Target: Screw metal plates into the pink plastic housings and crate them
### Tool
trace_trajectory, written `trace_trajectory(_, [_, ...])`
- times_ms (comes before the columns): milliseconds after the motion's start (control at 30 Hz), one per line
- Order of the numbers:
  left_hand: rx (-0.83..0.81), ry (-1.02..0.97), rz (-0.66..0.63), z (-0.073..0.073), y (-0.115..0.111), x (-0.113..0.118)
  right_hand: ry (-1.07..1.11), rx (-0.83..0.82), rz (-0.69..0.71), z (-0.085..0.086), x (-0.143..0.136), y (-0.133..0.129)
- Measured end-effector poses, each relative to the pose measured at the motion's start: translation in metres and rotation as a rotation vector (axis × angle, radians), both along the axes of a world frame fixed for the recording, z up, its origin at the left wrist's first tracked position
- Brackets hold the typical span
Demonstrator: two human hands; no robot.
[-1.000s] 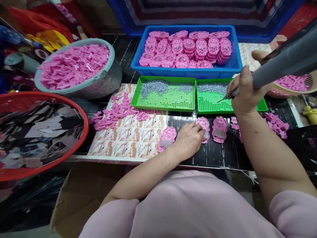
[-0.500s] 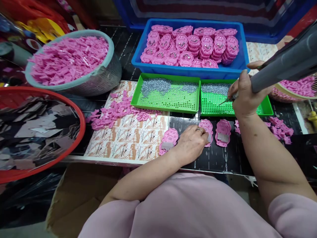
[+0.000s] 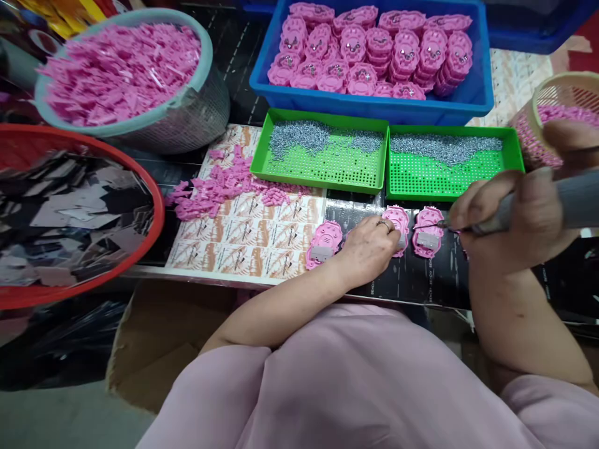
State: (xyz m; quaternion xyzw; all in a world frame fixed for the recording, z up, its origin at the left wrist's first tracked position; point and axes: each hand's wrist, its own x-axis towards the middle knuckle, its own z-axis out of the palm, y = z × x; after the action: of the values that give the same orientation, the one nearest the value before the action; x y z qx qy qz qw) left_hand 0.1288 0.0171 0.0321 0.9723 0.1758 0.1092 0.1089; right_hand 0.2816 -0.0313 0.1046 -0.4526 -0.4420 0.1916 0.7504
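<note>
My right hand point(image 3: 510, 212) is wrapped round a grey electric screwdriver point(image 3: 580, 196). Its thin tip reaches the upper part of a pink plastic piece point(image 3: 428, 232) with a grey plate on it. My left hand point(image 3: 373, 252), with a ring on one finger, lies palm down with bent fingers at the left edge of another pink piece point(image 3: 397, 226); what is under the fingers is hidden. Left of that hand a third pink piece point(image 3: 324, 244) lies on the table. Small screws fill the backs of a left green tray point(image 3: 318, 171) and a right green tray point(image 3: 456, 181).
Behind the trays, a blue bin point(image 3: 374, 103) holds stacked pink pieces. Left are a grey-green basket point(image 3: 206, 93) of pink parts and a red basket point(image 3: 156, 231) of flat plates. Loose pink parts point(image 3: 210, 190) lie between. A cream basket point(image 3: 538, 100) stands right.
My right hand has brought the screwdriver from over the right green tray down and toward me, to the rightmost plated piece. The view has shifted. My left hand stays by the middle piece.
</note>
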Motion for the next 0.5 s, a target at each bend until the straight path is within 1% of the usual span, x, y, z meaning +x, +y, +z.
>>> trace_trajectory(100, [-0.007,-0.012,0.016,-0.002,0.0,0.0,-0.099,0.087,0.046,-0.011,-0.014,-0.005])
trace_trajectory(200, [-0.015,-0.002,0.007,-0.003,0.0,0.0,-0.098,0.077,0.025,-0.017,-0.016,-0.003])
trace_trajectory(367, [-0.015,0.004,0.001,-0.002,0.0,0.0,-0.104,0.079,0.046,-0.022,-0.014,-0.002])
trace_trajectory(500, [-0.018,0.013,-0.004,0.0,0.0,0.0,-0.089,0.065,0.02,-0.023,-0.015,-0.003])
